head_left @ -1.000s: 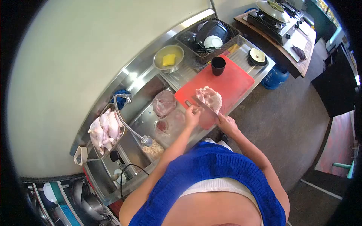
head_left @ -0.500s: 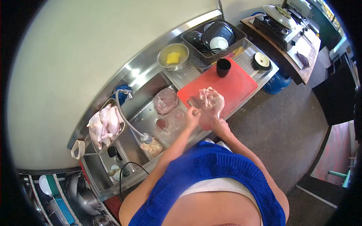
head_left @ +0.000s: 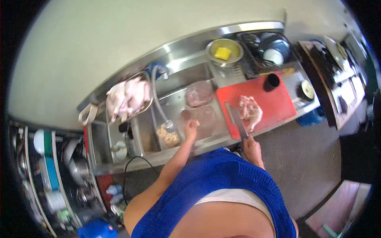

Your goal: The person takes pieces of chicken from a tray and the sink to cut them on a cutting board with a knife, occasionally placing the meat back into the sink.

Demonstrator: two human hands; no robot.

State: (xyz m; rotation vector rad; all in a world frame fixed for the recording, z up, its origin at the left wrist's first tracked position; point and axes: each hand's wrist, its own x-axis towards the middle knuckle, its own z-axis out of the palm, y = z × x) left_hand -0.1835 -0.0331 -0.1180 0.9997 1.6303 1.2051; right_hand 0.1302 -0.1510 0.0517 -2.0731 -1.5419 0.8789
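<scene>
View: head camera, aimed down at a steel counter and sink.
Right hand (head_left: 251, 149): closed round the handle of the knife (head_left: 237, 120), seen at lower centre of the frame.
Knife: blade laid across the left end of the red cutting board (head_left: 279, 104), tip pointed up-frame.
Chicken piece (head_left: 251, 112): placed on the board just right of the blade, centre right.
Left hand (head_left: 191, 129): held over the sink (head_left: 174, 101), fingers curled; whether anything is gripped cannot be told.
Small bowl (head_left: 185, 114): seen just above the left hand.
Scraps tub (head_left: 168, 137): set left of the left hand, under the tap hose (head_left: 156, 97).
Whole chickens (head_left: 129, 97): piled in a tray, upper left of centre.
Black cup (head_left: 272, 82): stood at the board's upper edge.
</scene>
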